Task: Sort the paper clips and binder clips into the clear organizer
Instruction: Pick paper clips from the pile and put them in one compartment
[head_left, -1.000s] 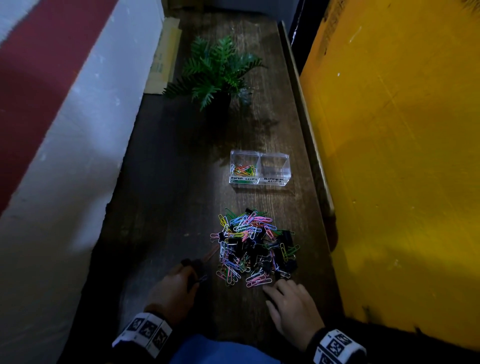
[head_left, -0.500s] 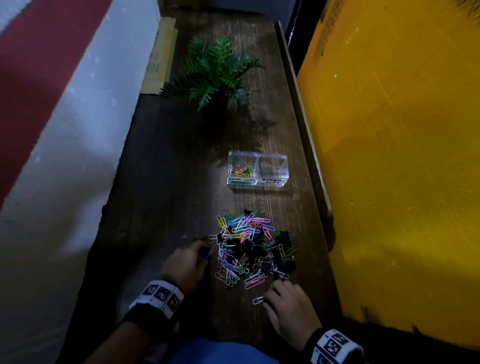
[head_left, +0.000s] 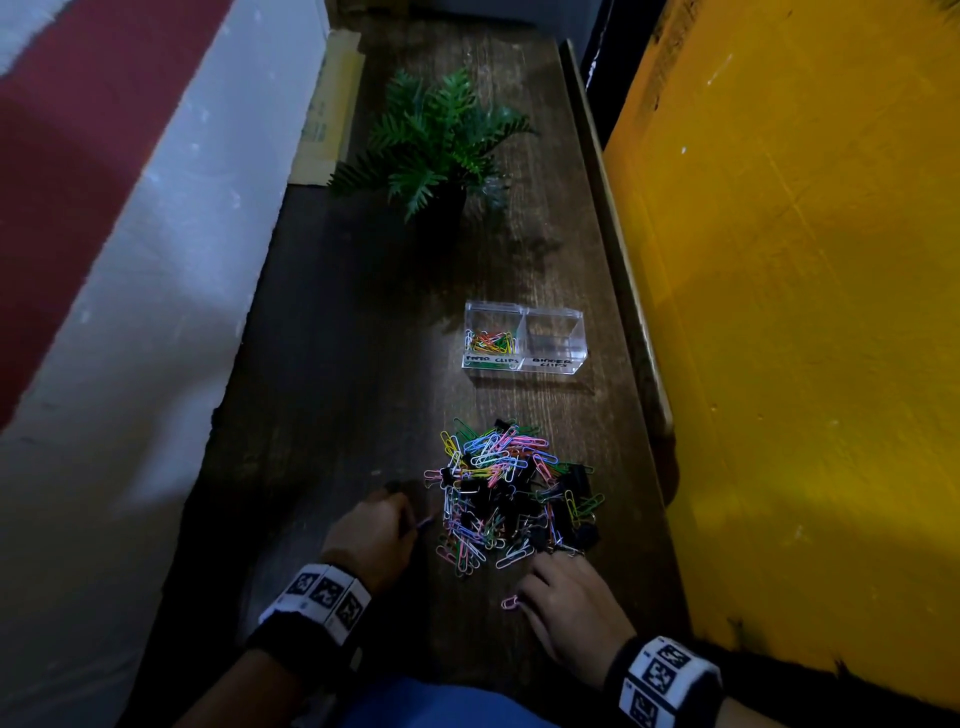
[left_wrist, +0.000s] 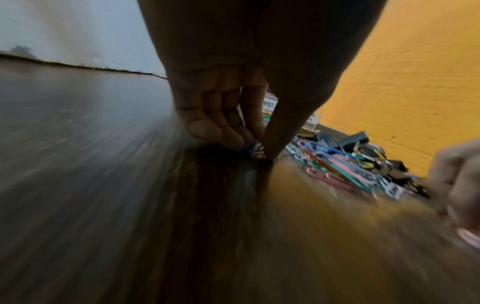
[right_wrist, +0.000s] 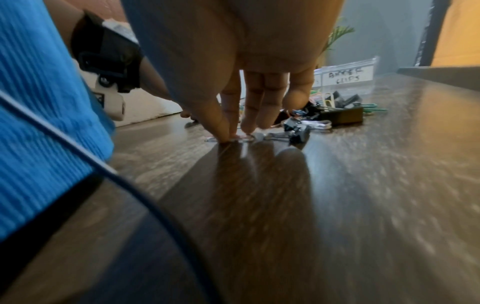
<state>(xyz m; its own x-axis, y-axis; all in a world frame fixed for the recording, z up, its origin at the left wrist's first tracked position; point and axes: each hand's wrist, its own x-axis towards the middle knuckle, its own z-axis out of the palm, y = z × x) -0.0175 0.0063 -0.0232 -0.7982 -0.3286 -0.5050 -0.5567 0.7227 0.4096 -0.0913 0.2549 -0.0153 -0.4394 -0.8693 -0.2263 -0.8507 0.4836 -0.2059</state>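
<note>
A mixed pile (head_left: 511, 493) of coloured paper clips and black binder clips (head_left: 571, 483) lies on the dark wooden table. Beyond it stands the clear organizer (head_left: 524, 312): its left cell, labelled paper clips, holds several coloured clips, and its right cell, labelled binder clips, looks empty. My left hand (head_left: 410, 519) is at the pile's left edge, its thumb and forefinger pinching a blue paper clip (left_wrist: 253, 149). My right hand (head_left: 522, 597) is at the pile's near edge, its thumb and forefinger tips pinching a pink paper clip (head_left: 511, 601) against the table (right_wrist: 230, 136).
A potted fern (head_left: 436, 140) stands behind the organizer. A yellow wall (head_left: 805, 312) and a raised wooden lip (head_left: 618, 249) bound the table on the right, a white wall (head_left: 156, 260) on the left. Cardboard (head_left: 327, 119) leans at the far left. Small binder clips (right_wrist: 296, 135) lie by my right fingers.
My left hand moved forward to the pile's left edge and took up a blue clip. My right hand drew a pink clip out of the pile toward me.
</note>
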